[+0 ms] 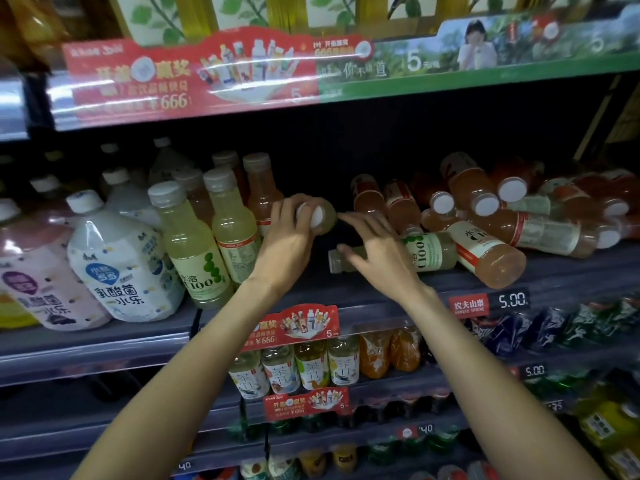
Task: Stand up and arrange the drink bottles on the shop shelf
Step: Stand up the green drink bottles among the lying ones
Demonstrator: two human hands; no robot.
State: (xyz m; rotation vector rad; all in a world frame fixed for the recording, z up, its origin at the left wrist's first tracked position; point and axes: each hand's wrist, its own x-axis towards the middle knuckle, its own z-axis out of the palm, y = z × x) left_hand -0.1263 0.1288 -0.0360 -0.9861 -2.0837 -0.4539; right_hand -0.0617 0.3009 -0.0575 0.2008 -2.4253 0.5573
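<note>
- Two hands are up at the middle shelf (pixel 346 299): my left hand (pixel 294 233) is curled round the neck of a pale green bottle (pixel 325 216) whose white cap points toward me, and my right hand (pixel 377 251) hovers just beside it with fingers spread and relaxed, gripping nothing
- Under my right hand a lying green bottle (pixel 426 252) reads "C100", its cap pointing left
- Right of that lies a heap of toppled orange bottles (pixel 485 216), piled across one another, one orange bottle (pixel 488 254) jutting out to the shelf edge
- Left of my wrist, upright green bottles (pixel 194 244) marked "C100" stand close, with upright orange ones behind
- Further left stand squat white jugs (pixel 124 265) with blue Chinese lettering
- A price tag (pixel 488 303) reads "5.00" beside a red "农夫山泉" label
- Red promo strips (pixel 194 74) show "¥666"
- Tea bottles (pixel 294 368) fill the row below
</note>
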